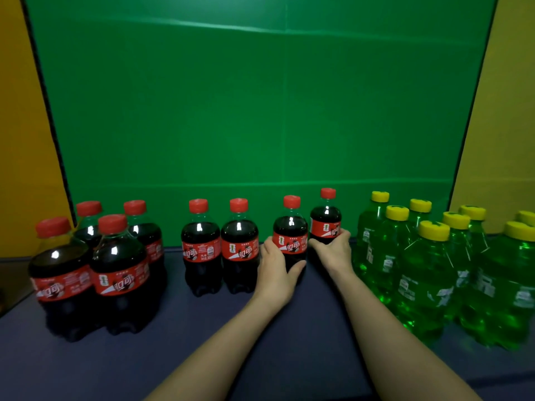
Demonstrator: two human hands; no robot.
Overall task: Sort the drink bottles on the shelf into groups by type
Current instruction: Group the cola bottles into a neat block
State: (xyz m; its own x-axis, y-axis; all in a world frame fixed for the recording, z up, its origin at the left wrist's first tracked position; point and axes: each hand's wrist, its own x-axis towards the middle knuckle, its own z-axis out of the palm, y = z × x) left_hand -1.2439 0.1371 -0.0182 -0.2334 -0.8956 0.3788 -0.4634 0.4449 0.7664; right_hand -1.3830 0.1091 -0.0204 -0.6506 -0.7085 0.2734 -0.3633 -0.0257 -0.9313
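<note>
Dark cola bottles with red caps and red labels stand on the dark blue shelf (304, 328). My left hand (275, 267) grips one cola bottle (290, 227) near the middle. My right hand (333, 250) grips another cola bottle (325, 218) just to its right, which sits slightly higher and farther back. Two more cola bottles (220, 244) stand upright left of my left hand. A cluster of several cola bottles (95, 264) stands at the far left. Several green bottles with yellow caps (428, 273) are grouped at the right.
A green backdrop (260, 111) rises behind the shelf, with yellow walls (509, 125) on both sides. Bare shelf surface lies in front between my forearms and between the left cola cluster and the middle pair.
</note>
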